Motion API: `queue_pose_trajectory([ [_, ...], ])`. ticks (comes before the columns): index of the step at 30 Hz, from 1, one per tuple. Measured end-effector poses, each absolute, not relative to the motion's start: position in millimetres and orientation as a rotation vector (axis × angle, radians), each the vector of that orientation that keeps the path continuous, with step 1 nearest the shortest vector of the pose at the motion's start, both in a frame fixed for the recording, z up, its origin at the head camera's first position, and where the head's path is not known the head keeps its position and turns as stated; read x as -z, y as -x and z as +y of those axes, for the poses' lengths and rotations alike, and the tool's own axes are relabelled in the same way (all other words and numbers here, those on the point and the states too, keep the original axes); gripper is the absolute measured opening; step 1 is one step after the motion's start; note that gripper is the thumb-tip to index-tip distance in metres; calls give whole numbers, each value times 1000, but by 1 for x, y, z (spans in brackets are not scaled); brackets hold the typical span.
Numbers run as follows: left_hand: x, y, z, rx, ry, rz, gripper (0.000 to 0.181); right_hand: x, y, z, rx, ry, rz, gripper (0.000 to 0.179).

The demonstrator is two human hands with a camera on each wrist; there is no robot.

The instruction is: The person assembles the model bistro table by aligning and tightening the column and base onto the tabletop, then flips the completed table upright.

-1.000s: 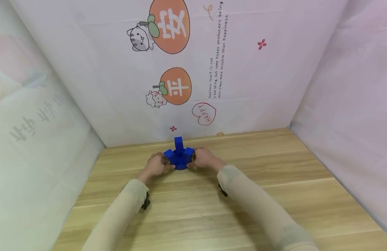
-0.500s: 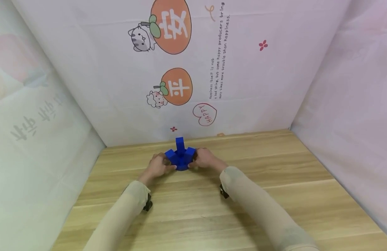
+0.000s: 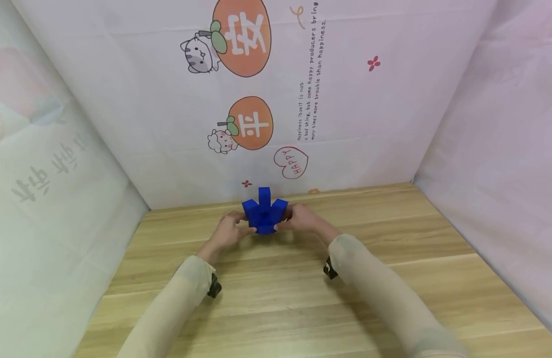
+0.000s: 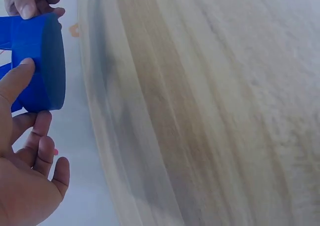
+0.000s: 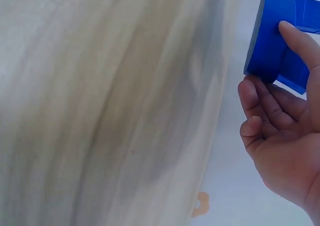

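Note:
Both hands hold a blue object [image 3: 265,215] with a round base and three square-ended prongs, near the back edge of the table. My left hand [image 3: 229,231] grips its left side; in the left wrist view the thumb lies on the side of the base [image 4: 47,65] and fingers curl beneath. On the other side my right hand [image 3: 303,220] pinches it, thumb on the blue side wall [image 5: 272,40] and fingers under it in the right wrist view. The base's flat underside shows in both wrist views, apart from the table. The prongs point up and away.
A wooden tabletop [image 3: 276,298] spreads beneath the arms. Behind it rises a white printed cloth wall [image 3: 347,124], close beyond the blue object. White cloth walls also stand at the left [image 3: 56,223] and right [image 3: 486,174].
Held in both hands, the blue object has risen off the table and shifted slightly right. It also looks tilted more toward the camera. Both hands moved with it.

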State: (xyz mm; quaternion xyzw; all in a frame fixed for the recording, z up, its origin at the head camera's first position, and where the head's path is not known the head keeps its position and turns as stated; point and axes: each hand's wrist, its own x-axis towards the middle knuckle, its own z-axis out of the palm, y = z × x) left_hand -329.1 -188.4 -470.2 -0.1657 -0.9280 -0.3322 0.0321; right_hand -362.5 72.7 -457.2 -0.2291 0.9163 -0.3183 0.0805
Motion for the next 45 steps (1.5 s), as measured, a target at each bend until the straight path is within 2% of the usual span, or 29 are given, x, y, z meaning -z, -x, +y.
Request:
queue_pose_trajectory([
  [4,467,328,-186,1068,545,-2811,48,454,365,78,931,726,2755,35],
  [11,457,328,-184,1140,618,-2772,55,443,362,85,1000,672,2683,45],
  [22,450,326,-181,1017,593,-2738,32,433,358,91,1054,624,2707,60],
  [32,433,321,-177,1067,428,-2841,32,421,354,100,1208,662,2632,37],
  [45,424,315,-177,1205,443,-2797,37,416,349,106,1238,694,2599,29],
])
